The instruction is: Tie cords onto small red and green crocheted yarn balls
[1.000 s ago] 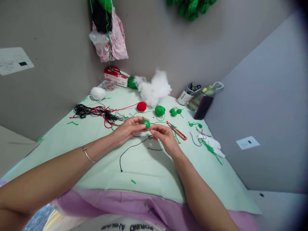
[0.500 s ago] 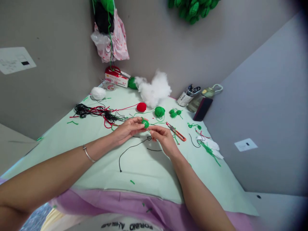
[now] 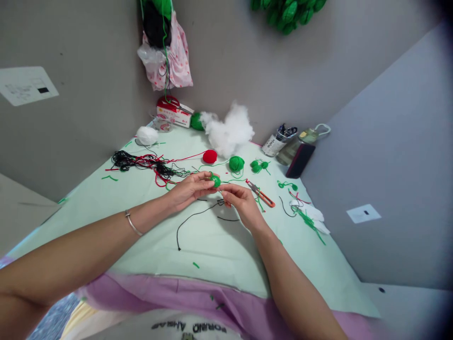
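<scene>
My left hand (image 3: 192, 191) is closed, its thumb and fingers pinching a small green knitted or crocheted piece (image 3: 215, 181). Close beside it on the right, my right hand (image 3: 239, 200) is closed in a pinch against the piece's lower edge. What sits between those fingertips is too small to make out; a thin line shows there. Below the hands a black yarn strand (image 3: 193, 217) curves over the table to a knotted end. A green yarn ball (image 3: 236, 164) and a red yarn ball (image 3: 210, 157) lie just beyond my fingers.
Tangled black and red yarn (image 3: 141, 163) spreads at the left. White stuffing (image 3: 230, 130) is heaped at the back. An orange-handled cutter (image 3: 262, 194) lies right of my hands. A pen cup (image 3: 276, 141), a bottle (image 3: 309, 135) and a phone (image 3: 300, 160) stand at the back right.
The whole view has shifted slightly, with everything sitting a little further right. Both hands keep nearly the same pose around the green piece.
</scene>
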### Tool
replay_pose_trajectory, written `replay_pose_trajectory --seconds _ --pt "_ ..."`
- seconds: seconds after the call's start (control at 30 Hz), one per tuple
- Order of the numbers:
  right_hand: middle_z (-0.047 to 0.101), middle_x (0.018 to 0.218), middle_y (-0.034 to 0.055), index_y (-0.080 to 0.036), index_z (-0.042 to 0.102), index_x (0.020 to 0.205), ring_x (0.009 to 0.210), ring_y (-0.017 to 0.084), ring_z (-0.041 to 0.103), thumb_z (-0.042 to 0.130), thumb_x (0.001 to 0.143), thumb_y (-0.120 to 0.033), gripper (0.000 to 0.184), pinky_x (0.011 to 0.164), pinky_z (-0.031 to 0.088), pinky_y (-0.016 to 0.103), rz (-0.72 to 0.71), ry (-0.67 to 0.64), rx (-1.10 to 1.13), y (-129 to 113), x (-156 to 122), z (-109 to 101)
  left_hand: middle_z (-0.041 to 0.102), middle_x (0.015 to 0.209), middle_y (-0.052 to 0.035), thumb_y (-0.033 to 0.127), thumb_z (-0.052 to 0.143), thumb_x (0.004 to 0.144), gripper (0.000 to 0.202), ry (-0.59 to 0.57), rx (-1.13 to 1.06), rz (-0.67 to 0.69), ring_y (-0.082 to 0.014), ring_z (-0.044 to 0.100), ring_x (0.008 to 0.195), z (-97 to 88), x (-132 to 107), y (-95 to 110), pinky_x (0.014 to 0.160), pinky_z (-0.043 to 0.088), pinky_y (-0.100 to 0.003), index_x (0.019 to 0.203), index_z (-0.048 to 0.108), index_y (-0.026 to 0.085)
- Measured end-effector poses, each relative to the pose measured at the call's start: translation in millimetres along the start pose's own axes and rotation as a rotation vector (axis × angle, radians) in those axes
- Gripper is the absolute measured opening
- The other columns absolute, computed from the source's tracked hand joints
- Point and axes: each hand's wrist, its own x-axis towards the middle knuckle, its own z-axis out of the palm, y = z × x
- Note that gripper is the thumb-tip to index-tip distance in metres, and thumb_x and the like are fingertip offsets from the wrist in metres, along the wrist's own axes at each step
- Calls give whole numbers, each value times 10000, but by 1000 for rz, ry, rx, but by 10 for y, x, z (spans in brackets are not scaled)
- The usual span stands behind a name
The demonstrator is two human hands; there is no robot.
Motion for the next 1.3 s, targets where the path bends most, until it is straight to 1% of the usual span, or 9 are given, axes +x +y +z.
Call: replay_pose_trajectory --seconds 0.17,0.33,0.57,0.7,0.8,0.97,1.17,1.3 --pt "539 620 -32 -191 773 957 573 102 447 725 806 -332 212 584 357 262 1 -12 -2 16 11 -12 686 1042 -40 185 796 803 226 8 -7 -9 -148 696 963 5 -4 -2 1028 494 -325 1001 699 138" --pt "536 618 -29 -186 768 925 573 105 443 731 792 -332 201 582 361 265 7 -2 -7 14 13 -8 687 1025 -37 168 797 795 219 20 -14 -13 -151 695 966 28 -12 14 1013 498 -319 988 698 137" --pt "538 627 -29 -188 774 938 574 106 442 722 797 -322 201 584 356 267 15 -5 -8 5 5 -15 680 1031 -33 170 792 802 208 12 -18 -19 -148 691 964 26 -14 12 1004 501 -315 983 694 140" --pt "531 626 -29 -183 778 937 575 105 442 718 800 -312 197 583 354 266 16 -11 -17 -3 6 -14 681 997 -30 172 794 802 190 5 -15 -28 -145 688 955 30 -17 14 1003 501 -314 953 685 138" --pt "528 615 -32 -186 776 920 569 103 441 722 794 -312 186 582 352 265 15 -10 -14 -18 3 -3 679 1002 -30 176 797 798 208 12 -16 -44 -145 691 953 39 -22 17 1002 504 -310 966 681 134" --pt "532 605 -35 -186 773 916 556 99 439 723 792 -311 183 576 346 264 16 -5 -12 -37 -8 17 673 1022 -29 182 810 781 245 28 -17 -35 -144 690 946 43 -23 18 985 510 -306 983 680 135" --pt "535 622 -30 -190 774 926 570 105 444 722 800 -313 184 575 353 268 22 -17 0 1 2 -5 680 983 -27 189 812 783 211 8 -17 -29 -145 688 940 36 -23 17 995 500 -319 931 670 137" --pt "533 625 -27 -197 771 934 581 115 440 720 806 -325 188 583 357 274 23 -23 -15 9 5 -16 680 1005 -26 178 803 793 217 8 -28 -30 -146 695 946 34 -22 15 1020 488 -330 961 672 140"
